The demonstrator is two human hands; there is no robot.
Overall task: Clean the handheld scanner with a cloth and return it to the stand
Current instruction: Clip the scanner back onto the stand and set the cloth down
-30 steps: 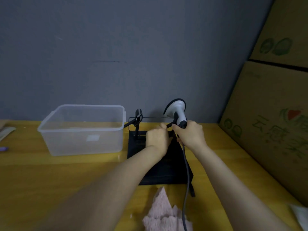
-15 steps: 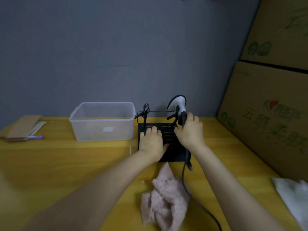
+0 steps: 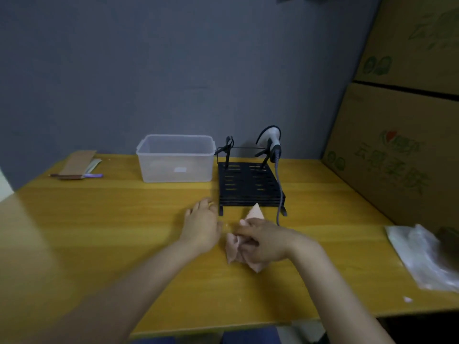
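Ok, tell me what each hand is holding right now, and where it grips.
The right hand grips the pink cloth around its bunched middle on the table. The left hand holds nothing, resting open beside it. The scanner sits on the stand.

The right hand (image 3: 264,240) covers most of the pink cloth (image 3: 232,247), so its full shape is anyone's guess. The scanner's cable (image 3: 280,192) vanishes behind that hand too. Right of the cloth, a plastic bag (image 3: 422,256) gets chopped by the frame edge.

Open tabletop (image 3: 124,219) left — stand (image 3: 248,184) ahead
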